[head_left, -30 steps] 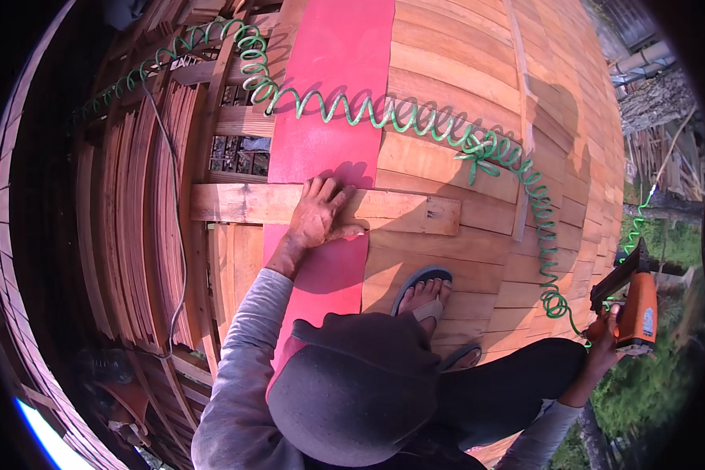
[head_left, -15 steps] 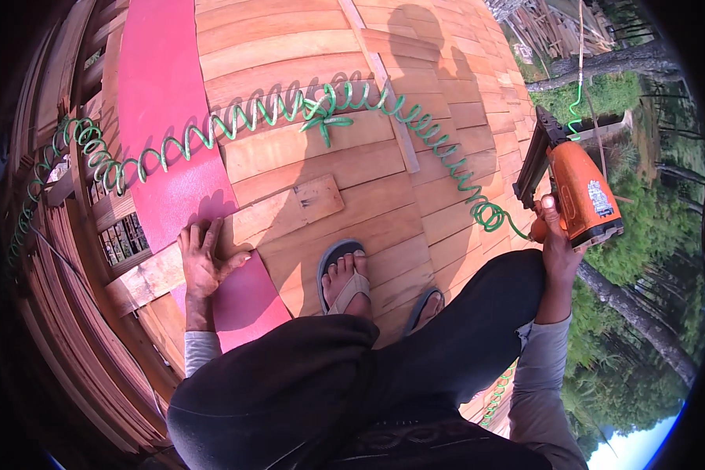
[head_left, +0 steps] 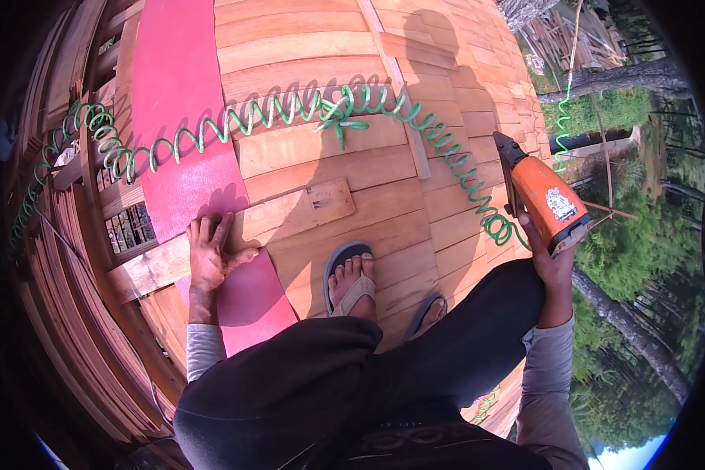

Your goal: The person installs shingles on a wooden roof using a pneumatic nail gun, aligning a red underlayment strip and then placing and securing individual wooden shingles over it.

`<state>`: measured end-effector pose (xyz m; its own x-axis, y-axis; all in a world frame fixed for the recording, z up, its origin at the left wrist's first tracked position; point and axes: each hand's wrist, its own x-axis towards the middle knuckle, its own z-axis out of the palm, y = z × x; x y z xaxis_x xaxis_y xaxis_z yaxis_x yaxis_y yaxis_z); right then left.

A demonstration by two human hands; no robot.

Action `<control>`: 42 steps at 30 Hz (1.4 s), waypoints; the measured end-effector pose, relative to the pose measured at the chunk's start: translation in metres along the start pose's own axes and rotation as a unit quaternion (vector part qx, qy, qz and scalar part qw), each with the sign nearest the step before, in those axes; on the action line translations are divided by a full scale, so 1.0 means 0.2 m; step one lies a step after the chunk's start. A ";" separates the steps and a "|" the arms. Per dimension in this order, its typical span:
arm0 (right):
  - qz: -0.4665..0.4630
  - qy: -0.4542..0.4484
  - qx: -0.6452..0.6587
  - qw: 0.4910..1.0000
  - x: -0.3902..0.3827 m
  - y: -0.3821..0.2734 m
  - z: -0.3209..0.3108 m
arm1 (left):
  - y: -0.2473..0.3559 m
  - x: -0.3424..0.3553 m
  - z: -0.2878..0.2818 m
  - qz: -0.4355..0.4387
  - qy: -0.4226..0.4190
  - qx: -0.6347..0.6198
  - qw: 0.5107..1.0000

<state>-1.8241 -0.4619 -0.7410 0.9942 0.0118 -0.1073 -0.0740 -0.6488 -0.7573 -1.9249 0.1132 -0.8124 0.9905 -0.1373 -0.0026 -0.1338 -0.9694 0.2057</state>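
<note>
My left hand point(head_left: 210, 262) rests on a wooden board point(head_left: 153, 269) that lies across a red strip of sheeting point(head_left: 176, 70). Its fingers are spread and the thumb points out to the right. At the right, my right hand point(head_left: 554, 274) is closed around an orange nail gun point(head_left: 542, 192) with a black nose and magazine, held above the edge of the wooden shingles. The gun's body hides most of the grip and trigger. A coiled green air hose point(head_left: 450, 149) leads toward the gun from the left.
Overlapping wooden shingles point(head_left: 290, 47) cover the sloping surface under my sandaled foot point(head_left: 351, 282). A short wood block point(head_left: 330, 200) lies right of my left hand. Open battens with gaps point(head_left: 125, 227) and stacked planks point(head_left: 70, 329) are at the left. Trees point(head_left: 627, 235) stand beyond the right edge.
The nail gun has swung left and turned, its nose now closer to the shingles, and my right hand has rotated with it. My left hand stays on the board. The whole view shifted slightly.
</note>
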 end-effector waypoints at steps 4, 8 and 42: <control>0.048 -0.023 0.004 0.999 0.00 -0.02 0.00 | -0.02 0.02 0.00 0.016 -0.011 -0.006 1.000; 0.038 -0.006 0.011 0.999 0.00 0.01 0.01 | 0.00 0.02 0.01 0.001 -0.006 -0.004 1.000; 0.055 0.063 0.078 0.993 -0.02 0.11 -0.01 | 0.00 0.04 -0.02 0.001 -0.020 0.011 1.000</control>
<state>-1.8301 -0.4775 -0.7549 0.9805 -0.1546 -0.1216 -0.1850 -0.5141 -0.8375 -1.9173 0.1137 -0.8089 0.9882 -0.1475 -0.0408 -0.1376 -0.9731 0.1848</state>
